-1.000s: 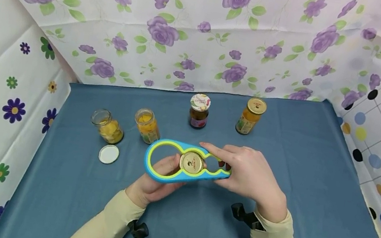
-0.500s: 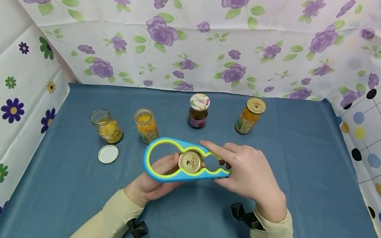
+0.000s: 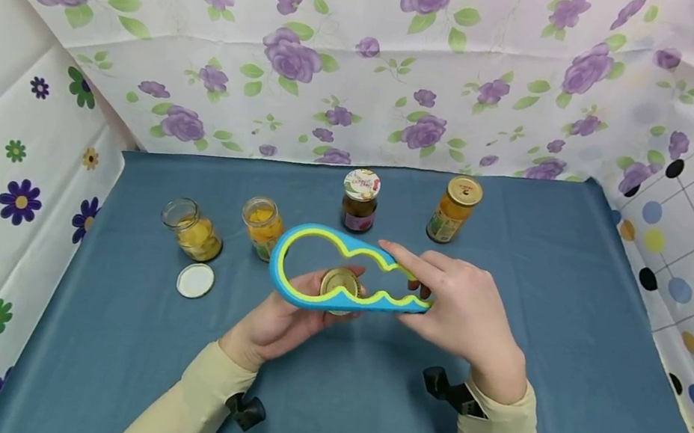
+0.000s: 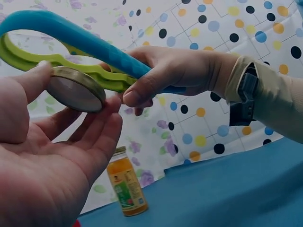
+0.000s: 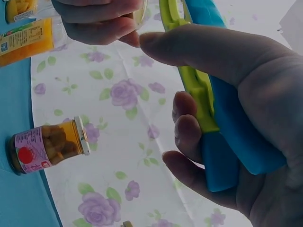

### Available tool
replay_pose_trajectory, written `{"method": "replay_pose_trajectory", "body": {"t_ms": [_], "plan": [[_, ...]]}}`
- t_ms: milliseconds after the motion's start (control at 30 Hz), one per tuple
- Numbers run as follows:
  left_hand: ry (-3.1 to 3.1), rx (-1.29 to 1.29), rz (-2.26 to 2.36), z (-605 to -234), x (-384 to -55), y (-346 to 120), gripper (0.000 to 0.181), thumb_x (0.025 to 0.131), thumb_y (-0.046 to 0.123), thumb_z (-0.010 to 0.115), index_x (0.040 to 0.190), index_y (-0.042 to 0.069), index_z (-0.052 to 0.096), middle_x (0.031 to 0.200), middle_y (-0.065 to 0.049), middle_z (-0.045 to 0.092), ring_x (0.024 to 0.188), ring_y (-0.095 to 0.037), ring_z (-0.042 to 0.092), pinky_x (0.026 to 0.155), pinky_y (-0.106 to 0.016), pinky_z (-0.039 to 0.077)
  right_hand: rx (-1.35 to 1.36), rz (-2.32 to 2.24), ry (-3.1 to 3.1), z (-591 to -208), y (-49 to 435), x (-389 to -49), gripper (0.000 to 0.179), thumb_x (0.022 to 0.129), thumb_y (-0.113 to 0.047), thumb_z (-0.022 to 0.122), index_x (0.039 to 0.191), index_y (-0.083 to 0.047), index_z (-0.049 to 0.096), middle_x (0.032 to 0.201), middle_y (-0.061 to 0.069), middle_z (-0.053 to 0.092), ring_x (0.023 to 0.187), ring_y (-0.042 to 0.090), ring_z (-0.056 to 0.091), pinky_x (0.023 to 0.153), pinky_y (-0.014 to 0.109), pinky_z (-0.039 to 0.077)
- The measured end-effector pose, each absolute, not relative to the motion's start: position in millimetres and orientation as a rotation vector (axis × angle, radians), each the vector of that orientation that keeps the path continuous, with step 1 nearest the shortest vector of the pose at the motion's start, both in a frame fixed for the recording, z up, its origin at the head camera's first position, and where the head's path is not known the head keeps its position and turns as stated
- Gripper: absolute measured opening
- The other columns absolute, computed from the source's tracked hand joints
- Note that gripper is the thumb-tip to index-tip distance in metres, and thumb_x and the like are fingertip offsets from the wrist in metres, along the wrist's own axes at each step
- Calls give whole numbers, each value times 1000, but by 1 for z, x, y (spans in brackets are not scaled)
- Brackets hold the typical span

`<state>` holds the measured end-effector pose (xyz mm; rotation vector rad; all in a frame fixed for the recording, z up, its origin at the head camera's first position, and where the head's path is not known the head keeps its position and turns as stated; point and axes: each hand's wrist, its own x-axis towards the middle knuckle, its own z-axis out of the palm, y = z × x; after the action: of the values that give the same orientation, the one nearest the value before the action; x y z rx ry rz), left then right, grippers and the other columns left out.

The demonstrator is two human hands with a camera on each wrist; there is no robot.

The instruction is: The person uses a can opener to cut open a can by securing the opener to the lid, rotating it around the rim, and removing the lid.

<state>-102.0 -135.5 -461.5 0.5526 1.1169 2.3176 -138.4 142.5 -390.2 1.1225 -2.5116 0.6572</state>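
In the head view, my left hand (image 3: 278, 323) pinches a gold jar lid (image 3: 339, 282) at its edge. The left wrist view shows the lid's pale underside, with no jar beneath it. My right hand (image 3: 468, 311) grips the handle end of a blue and lime-green jar opener (image 4: 102, 43), whose wavy loop is over the lid in the head view. Whether opener and lid touch, I cannot tell. Beyond the hands stand two lidless glass jars of yellow fruit, the left jar (image 3: 199, 237) and the right jar (image 3: 264, 234). A white lid (image 3: 196, 280) lies near the left one.
At the back stand a dark jar with a patterned lid (image 3: 360, 202) and a gold-lidded orange jar (image 3: 453, 211). A blue cloth (image 3: 576, 321) covers the table. Patterned sheets (image 3: 322, 31) rise behind it and at both sides.
My right hand has raised the jar opener, shifting it away from me. The lid has come out of its middle notch and sits lower; my left hand has tilted slightly.
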Motion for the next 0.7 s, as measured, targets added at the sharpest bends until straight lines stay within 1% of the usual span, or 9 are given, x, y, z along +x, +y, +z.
{"method": "replay_pose_trajectory", "body": {"t_ms": [133,167,200,333,400,433,533,600,700], "plan": [[1192,527,2324,-460,-103,-141,60,110,33,63,161,8,45,143,-6,62,133,-23,60,117,-40,45,1062,701,-2491,-390,144,-139,88,72,-23,100,152,-23,63,83,-3,63,67,12,58,56,31,46],[1217,511,2323,-459,-103,-142,61,108,33,67,161,9,46,143,-6,62,134,-23,60,117,-41,45,1046,713,-2484,-390,144,-139,88,71,-22,100,152,-23,63,84,-3,64,68,12,59,56,31,47],[1248,493,2319,-458,-103,-144,65,107,34,69,161,7,45,144,-5,62,134,-23,59,117,-41,44,1028,720,-2481,-390,144,-139,88,71,-21,100,151,-23,64,84,-3,64,68,12,58,56,31,47],[1413,471,2275,-454,-105,-154,57,108,25,70,156,4,49,145,-6,61,134,-25,60,117,-42,45,974,743,-2473,-389,145,-139,88,70,-17,99,150,-23,65,84,-3,64,68,11,57,56,31,46],[1536,466,2240,-451,-106,-160,51,108,19,68,153,1,51,144,-8,62,133,-25,61,113,-40,48,955,749,-2473,-388,145,-139,88,69,-16,99,150,-23,64,83,-3,63,68,10,57,56,31,45],[1598,464,2220,-450,-106,-164,47,108,15,67,151,3,54,144,-8,62,132,-25,62,111,-39,50,950,751,-2470,-388,145,-140,89,69,-16,99,150,-23,64,83,-3,62,68,10,56,56,31,45],[1795,411,2126,-446,-106,-174,47,106,10,69,150,2,55,140,-13,63,124,-25,64,101,-35,55,935,757,-2464,-388,145,-140,91,68,-16,100,151,-24,64,83,-3,62,67,10,55,55,31,44],[1919,361,2035,-445,-106,-180,47,104,7,71,149,6,57,139,-14,63,122,-26,64,98,-36,57,924,768,-2462,-388,146,-140,92,68,-15,100,152,-25,63,83,-3,62,67,11,55,55,31,44],[2136,343,1856,-444,-105,-189,49,101,9,77,147,10,59,136,-13,63,120,-27,63,101,-45,56,909,780,-2457,-388,147,-140,91,69,-16,100,152,-24,63,84,-3,63,67,13,56,55,31,44]]}}
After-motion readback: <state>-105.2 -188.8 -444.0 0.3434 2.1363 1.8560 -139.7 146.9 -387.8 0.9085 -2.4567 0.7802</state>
